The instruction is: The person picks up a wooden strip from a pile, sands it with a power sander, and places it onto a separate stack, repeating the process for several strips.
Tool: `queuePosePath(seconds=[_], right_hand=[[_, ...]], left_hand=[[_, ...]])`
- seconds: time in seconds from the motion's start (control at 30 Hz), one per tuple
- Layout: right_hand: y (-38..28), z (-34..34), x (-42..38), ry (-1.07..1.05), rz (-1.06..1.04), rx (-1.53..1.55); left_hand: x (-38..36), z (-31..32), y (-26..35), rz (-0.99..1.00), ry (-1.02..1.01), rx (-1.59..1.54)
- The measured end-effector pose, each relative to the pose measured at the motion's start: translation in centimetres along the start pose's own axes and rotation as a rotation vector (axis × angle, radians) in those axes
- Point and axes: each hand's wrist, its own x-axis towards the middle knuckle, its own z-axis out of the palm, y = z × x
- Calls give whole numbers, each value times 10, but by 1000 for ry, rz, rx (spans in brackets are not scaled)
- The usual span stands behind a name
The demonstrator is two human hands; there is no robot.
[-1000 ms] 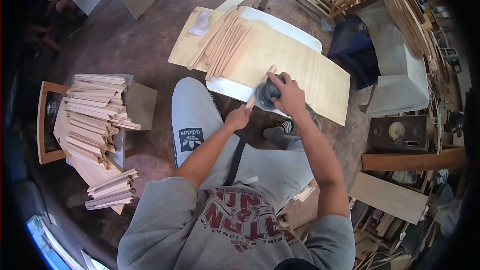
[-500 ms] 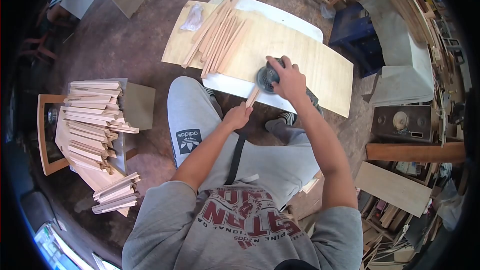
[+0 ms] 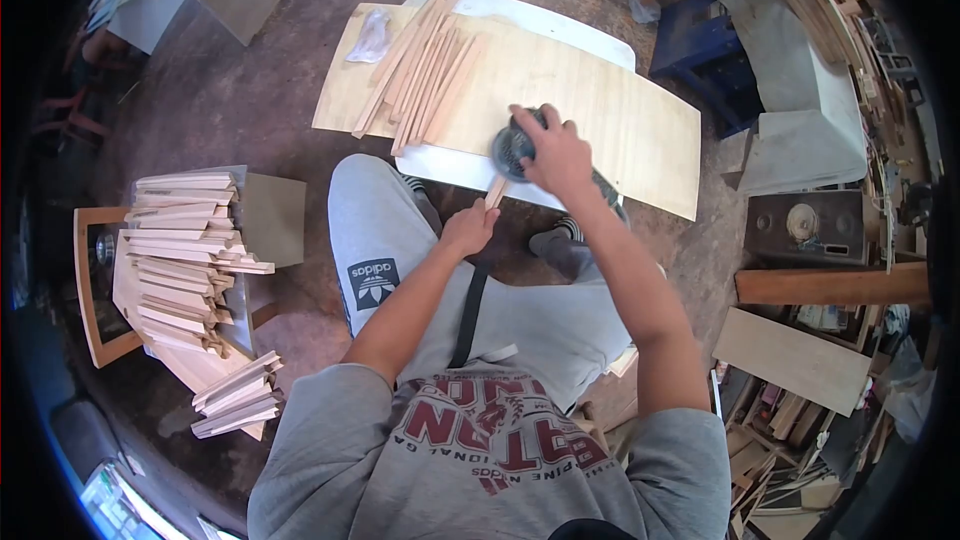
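On a plywood board (image 3: 620,110), the right hand (image 3: 553,155) grips a sander (image 3: 512,148) over a wood strip (image 3: 493,192) held by the left hand (image 3: 468,230), finished strips (image 3: 425,70) piled beyond, many stacked strips (image 3: 185,255) waiting

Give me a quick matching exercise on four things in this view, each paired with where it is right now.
Things:
1. sander
2. wood strip
3. row of strips
4. stacked strips

Places:
A. piled to the person's left, off the board
B. under the right hand, on the plywood board
C. gripped at its near end by the left hand
D. laid side by side at the board's far left

Pairs: 1-B, 2-C, 3-D, 4-A
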Motion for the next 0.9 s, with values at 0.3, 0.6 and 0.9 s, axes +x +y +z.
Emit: queuePosePath(seconds=[0.3,0.6,0.9], right_hand=[[21,7,44,91,92,15],[39,9,85,67,146,-14],[33,13,79,98,145,-10]], left_hand=[[-8,-9,4,-16,6,19],[-3,-7,1,32,15,7],[0,-3,-2,11,32,-23]])
